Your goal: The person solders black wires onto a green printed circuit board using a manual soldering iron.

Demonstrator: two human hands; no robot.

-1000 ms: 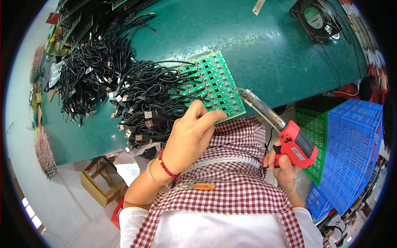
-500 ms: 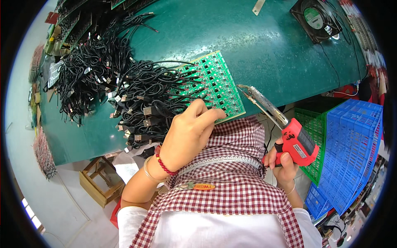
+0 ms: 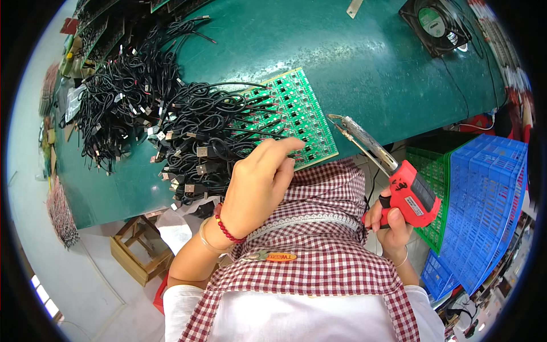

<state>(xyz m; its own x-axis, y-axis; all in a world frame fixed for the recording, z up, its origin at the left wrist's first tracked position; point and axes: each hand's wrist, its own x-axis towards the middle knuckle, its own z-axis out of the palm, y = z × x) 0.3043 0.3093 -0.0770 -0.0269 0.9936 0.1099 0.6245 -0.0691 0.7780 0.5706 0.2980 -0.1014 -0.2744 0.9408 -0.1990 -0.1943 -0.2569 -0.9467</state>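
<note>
My left hand (image 3: 259, 176) is over the near edge of a green circuit board panel (image 3: 310, 108), index finger stretched to its surface and thumb apart below. I see nothing held between those fingers, though their undersides are hidden. Several black USB cables (image 3: 208, 108) lie bunched left of the board, their stripped red-tipped ends resting along its rows. Off the board's right side, my right hand (image 3: 393, 225) grips a red soldering gun (image 3: 413, 196). Its metal tip points up and left, close to the board's right edge but apart from it.
A larger heap of black cables (image 3: 128, 94) covers the left of the green table (image 3: 364, 62). At the back right stands a black fan (image 3: 436, 25). Blue plastic crates (image 3: 481, 199) and a green crate (image 3: 424, 171) are at my right. A wooden stool (image 3: 139, 251) stands below left.
My left hand has shifted slightly up and left, its index fingertip moving farther onto the board. The soldering gun has barely moved.
</note>
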